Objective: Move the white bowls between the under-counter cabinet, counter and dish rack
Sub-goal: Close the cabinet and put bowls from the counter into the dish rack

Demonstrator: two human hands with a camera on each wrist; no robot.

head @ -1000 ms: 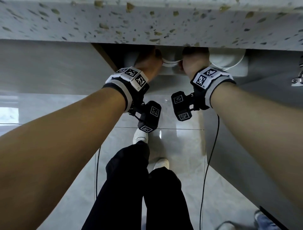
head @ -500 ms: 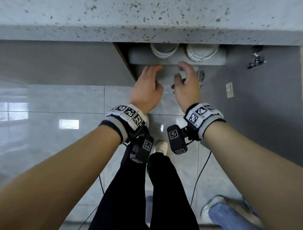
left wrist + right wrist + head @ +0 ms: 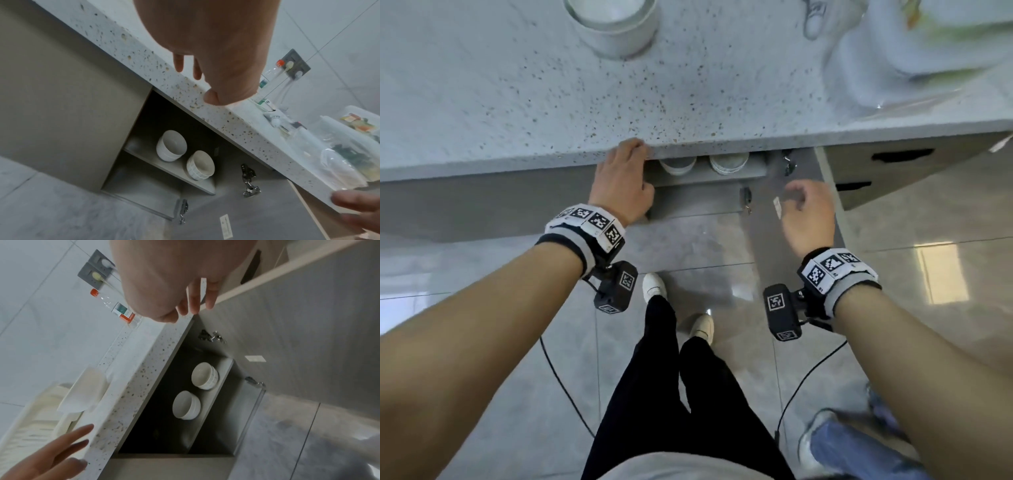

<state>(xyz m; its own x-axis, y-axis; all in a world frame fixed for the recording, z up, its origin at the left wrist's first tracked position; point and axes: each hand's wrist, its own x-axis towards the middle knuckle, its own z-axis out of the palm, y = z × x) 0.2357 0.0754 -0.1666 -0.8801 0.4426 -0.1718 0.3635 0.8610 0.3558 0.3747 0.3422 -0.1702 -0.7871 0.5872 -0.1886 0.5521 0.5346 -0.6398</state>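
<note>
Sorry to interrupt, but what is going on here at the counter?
A person stands at an open cabinet under the counter. Two stacks of white bowls sit on its shelf. The left hand is up at the counter edge, and the right hand hangs loosely curled by the open door; neither holds a bowl.

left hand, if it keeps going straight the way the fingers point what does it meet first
Most likely the speckled counter edge: the left hand points up at it, fingertips already at or just over the lip. Depth is unclear, but the bowls on the cabinet shelf sit below that line.
</note>
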